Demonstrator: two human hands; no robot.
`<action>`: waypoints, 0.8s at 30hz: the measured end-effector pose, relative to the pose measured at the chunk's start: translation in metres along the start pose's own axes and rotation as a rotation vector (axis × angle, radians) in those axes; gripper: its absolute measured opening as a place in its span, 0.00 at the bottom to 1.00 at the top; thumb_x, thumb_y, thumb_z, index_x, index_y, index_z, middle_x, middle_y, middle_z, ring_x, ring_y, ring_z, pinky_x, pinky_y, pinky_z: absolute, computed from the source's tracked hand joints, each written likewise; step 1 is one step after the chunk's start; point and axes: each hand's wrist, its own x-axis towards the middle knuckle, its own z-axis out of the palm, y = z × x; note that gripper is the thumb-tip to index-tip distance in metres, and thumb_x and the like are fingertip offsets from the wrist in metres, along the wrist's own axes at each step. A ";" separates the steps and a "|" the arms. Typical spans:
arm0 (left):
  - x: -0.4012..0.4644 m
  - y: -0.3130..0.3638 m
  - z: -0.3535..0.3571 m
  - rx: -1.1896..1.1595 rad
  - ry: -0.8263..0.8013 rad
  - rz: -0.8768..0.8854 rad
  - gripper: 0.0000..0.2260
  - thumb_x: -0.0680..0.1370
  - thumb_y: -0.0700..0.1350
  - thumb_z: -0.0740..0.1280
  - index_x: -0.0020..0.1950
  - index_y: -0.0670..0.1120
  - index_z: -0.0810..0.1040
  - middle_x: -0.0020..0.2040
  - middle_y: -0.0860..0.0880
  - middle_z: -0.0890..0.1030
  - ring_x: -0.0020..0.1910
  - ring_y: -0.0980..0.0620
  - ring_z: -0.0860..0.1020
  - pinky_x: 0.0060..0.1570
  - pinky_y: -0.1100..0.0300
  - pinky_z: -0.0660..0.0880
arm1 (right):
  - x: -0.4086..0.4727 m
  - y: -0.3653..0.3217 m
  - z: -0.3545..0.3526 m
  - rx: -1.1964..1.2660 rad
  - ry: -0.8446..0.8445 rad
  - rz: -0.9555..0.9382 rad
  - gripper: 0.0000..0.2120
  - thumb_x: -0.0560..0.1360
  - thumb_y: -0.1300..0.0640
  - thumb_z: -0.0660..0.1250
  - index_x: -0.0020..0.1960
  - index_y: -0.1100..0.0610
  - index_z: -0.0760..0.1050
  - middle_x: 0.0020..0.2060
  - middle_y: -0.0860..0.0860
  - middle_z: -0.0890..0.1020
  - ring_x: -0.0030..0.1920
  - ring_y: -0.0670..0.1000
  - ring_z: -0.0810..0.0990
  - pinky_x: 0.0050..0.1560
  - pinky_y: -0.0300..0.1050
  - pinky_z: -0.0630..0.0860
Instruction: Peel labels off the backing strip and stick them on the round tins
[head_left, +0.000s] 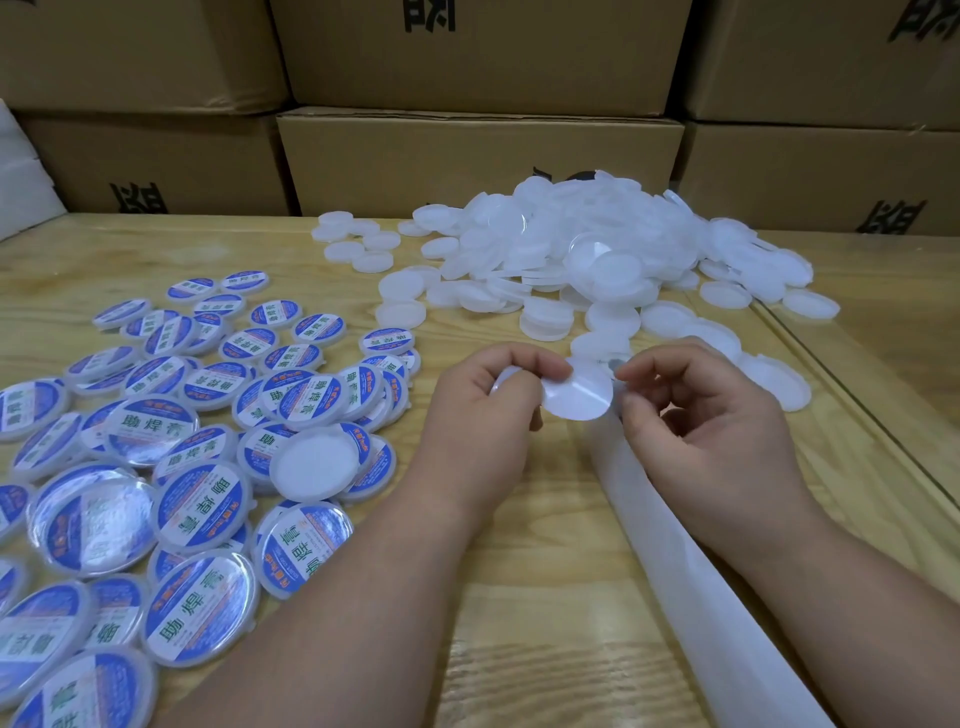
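Hands — left (485, 410), right (696, 415) — pinching one round label (576, 397), one backing strip (691, 571)

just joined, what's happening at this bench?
A person is labelling round tins. The left hand and right hand pinch a round label over the backing strip. Labelled tins lie on the left; a pile of blank tins waits behind.
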 end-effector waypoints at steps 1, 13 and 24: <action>0.001 -0.001 0.000 -0.003 -0.013 0.000 0.13 0.69 0.43 0.61 0.37 0.55 0.84 0.31 0.56 0.78 0.31 0.57 0.73 0.30 0.69 0.68 | 0.000 -0.001 0.001 -0.024 -0.005 -0.022 0.13 0.71 0.61 0.69 0.44 0.42 0.79 0.43 0.41 0.80 0.37 0.46 0.78 0.34 0.33 0.71; 0.002 -0.002 -0.001 -0.024 -0.044 -0.014 0.13 0.68 0.43 0.61 0.37 0.55 0.85 0.36 0.53 0.81 0.32 0.56 0.73 0.33 0.61 0.69 | 0.000 -0.005 -0.001 -0.079 -0.040 -0.079 0.13 0.71 0.61 0.74 0.42 0.42 0.81 0.47 0.41 0.78 0.36 0.46 0.77 0.34 0.31 0.70; 0.000 -0.001 -0.002 0.005 -0.043 0.001 0.13 0.68 0.43 0.61 0.37 0.55 0.84 0.33 0.51 0.76 0.32 0.55 0.73 0.31 0.64 0.68 | -0.001 -0.005 0.000 -0.088 -0.053 -0.200 0.20 0.72 0.73 0.71 0.47 0.47 0.80 0.52 0.48 0.77 0.38 0.48 0.77 0.33 0.37 0.73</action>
